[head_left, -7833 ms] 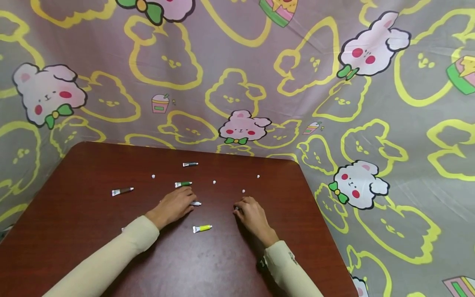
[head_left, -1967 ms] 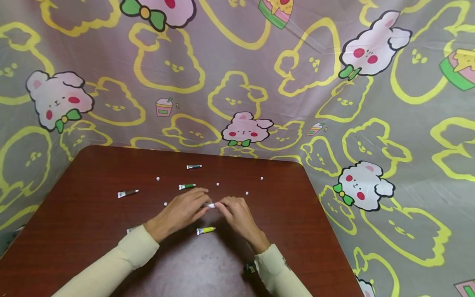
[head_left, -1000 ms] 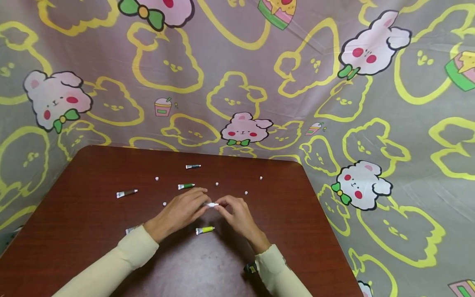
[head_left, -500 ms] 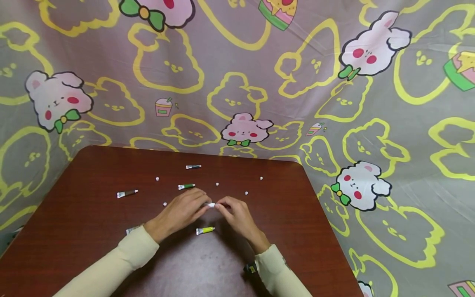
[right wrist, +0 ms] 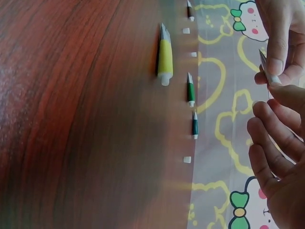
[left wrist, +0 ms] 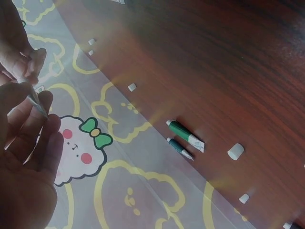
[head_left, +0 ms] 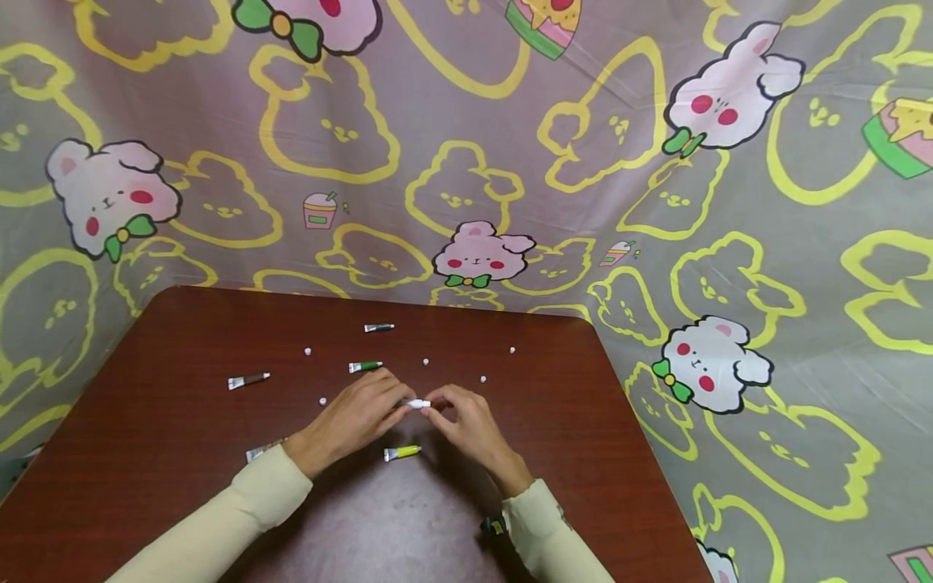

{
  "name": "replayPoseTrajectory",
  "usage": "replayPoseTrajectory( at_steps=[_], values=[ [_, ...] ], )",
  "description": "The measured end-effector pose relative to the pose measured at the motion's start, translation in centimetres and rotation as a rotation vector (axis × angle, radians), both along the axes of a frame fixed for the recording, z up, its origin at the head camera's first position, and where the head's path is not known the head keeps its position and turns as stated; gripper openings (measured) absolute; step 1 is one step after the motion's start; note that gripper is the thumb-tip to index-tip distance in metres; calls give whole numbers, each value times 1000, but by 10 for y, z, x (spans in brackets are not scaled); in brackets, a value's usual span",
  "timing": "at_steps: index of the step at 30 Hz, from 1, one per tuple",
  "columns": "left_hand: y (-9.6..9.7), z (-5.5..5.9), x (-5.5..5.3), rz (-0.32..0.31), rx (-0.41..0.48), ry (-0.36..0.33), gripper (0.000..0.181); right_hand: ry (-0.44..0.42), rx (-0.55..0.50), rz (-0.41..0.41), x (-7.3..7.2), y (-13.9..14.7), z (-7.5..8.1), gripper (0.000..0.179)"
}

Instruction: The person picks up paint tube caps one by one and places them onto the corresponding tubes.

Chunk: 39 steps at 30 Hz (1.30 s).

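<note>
Nearest the person, the left sleeve point(head_left: 219, 518) and the right sleeve point(head_left: 554, 530) reach in on either side of the yellow tube point(head_left: 403, 453), which lies flat on the brown table point(head_left: 576, 453), its nozzle toward the right. To the left of the yellow tube, a half-hidden tube point(head_left: 261, 451) shows its silver end beside the left cuff (the rest is covered).

Just beyond the yellow tube, the white tube point(head_left: 419, 403) is held between both hands. The left hand point(head_left: 353, 414) grasps its body between thumb and fingers; the right hand point(head_left: 466, 417) pinches its other end with thumb and forefinger, while its remaining fingers look loosely bent in the right wrist view.

Beyond the yellow tube and to its left are a first cap point(head_left: 323, 402), the brown tube point(head_left: 249, 380) and, farther, a second cap point(head_left: 308, 351). Past it to the right lie a third cap point(head_left: 483, 379), a fourth cap point(head_left: 426, 361) and a fifth cap point(head_left: 513, 351). Farther behind the yellow tube, slightly leftward, come the green tube point(head_left: 366, 367) and then the dark tube point(head_left: 379, 328). Farthest from it hangs the patterned cloth point(head_left: 466, 105).
</note>
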<state>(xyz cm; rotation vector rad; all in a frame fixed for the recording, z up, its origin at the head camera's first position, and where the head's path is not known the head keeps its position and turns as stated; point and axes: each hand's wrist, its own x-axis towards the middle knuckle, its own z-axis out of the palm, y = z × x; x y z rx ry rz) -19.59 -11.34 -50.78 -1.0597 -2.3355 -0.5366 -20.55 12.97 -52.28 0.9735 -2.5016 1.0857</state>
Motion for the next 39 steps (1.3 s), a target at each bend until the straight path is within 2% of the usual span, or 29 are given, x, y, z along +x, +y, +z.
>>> replayPoseTrajectory(
  at_steps=[8,15,23,32,36,39],
  values=[
    [0,-1,0,-13,16,14,16,51,8,-12,-1,1,0,15],
    [0,-2,-1,-11,16,13,16,23,16,-2,-1,0,2,11],
    [1,-1,-1,-3,-1,22,12,31,27,24,-2,0,3,6],
    [1,-1,0,-11,9,8,13,-16,79,5,-2,1,3,17],
    [2,0,0,0,19,-14,13,-25,50,0,-2,-1,5,11],
    [2,-1,0,6,26,-28,13,-23,8,20,-2,-1,5,16]
  ],
)
